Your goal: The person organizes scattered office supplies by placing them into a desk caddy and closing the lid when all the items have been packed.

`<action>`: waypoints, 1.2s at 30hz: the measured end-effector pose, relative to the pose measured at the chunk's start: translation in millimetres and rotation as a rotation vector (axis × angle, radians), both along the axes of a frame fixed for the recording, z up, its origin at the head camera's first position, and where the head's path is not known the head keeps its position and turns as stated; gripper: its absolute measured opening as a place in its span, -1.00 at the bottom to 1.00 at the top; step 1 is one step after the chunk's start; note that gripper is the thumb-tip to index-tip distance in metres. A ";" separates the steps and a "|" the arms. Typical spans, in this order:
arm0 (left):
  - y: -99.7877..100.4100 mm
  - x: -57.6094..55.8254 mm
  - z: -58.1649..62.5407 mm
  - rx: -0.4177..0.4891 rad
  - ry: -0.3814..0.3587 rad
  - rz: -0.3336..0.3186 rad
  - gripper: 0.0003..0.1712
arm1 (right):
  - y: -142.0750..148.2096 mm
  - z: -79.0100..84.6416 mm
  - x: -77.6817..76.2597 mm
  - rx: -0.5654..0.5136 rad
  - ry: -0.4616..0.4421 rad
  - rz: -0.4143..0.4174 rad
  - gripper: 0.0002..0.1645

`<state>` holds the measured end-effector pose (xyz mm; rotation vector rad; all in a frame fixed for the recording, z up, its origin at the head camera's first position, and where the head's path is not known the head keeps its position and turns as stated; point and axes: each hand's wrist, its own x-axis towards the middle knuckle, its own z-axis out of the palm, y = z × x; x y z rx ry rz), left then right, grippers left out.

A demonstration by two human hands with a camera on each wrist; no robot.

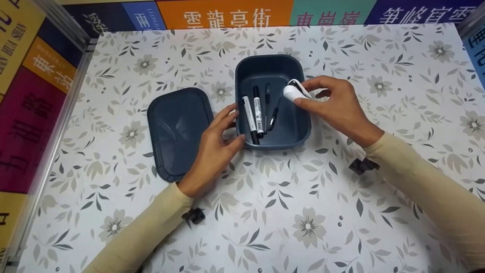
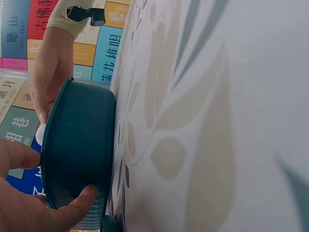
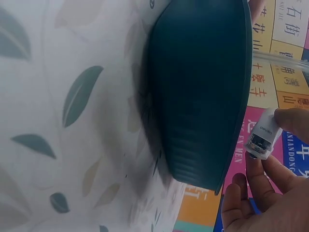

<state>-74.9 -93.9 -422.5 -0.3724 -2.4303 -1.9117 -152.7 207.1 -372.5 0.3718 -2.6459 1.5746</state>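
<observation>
A small white stapler (image 1: 293, 93) is pinched between the thumb and fingers of my right hand (image 1: 339, 104), over the right rim of a dark blue plastic box (image 1: 291, 132). In the right wrist view the stapler (image 3: 264, 135) shows its metal end, past the box's wall (image 3: 203, 96). My left hand (image 1: 218, 140) touches the box's left side with fairly straight fingers, its thumb (image 2: 87, 193) lying against the outer wall. Inside the box, toward the left, lie two white markers (image 1: 249, 113) with black caps and two dark pens (image 1: 273, 118).
A matching dark blue lid (image 1: 180, 129) lies flat on the table left of the box, partly behind my left hand. The table (image 1: 265, 212) has a white leaf-and-flower covering. Colourful panels with Chinese lettering (image 1: 225, 15) stand along the back and left edges.
</observation>
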 end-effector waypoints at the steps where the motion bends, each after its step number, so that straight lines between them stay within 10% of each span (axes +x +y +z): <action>1: 0.1 -0.2 -0.1 0.005 0.001 -0.003 -0.29 | -1.9 -0.1 -0.5 0.004 0.001 0.002 -0.63; 36: -0.2 -0.1 0.5 -0.033 0.009 0.007 -0.31 | -21.6 -3.2 -15.6 0.102 0.011 0.048 -0.64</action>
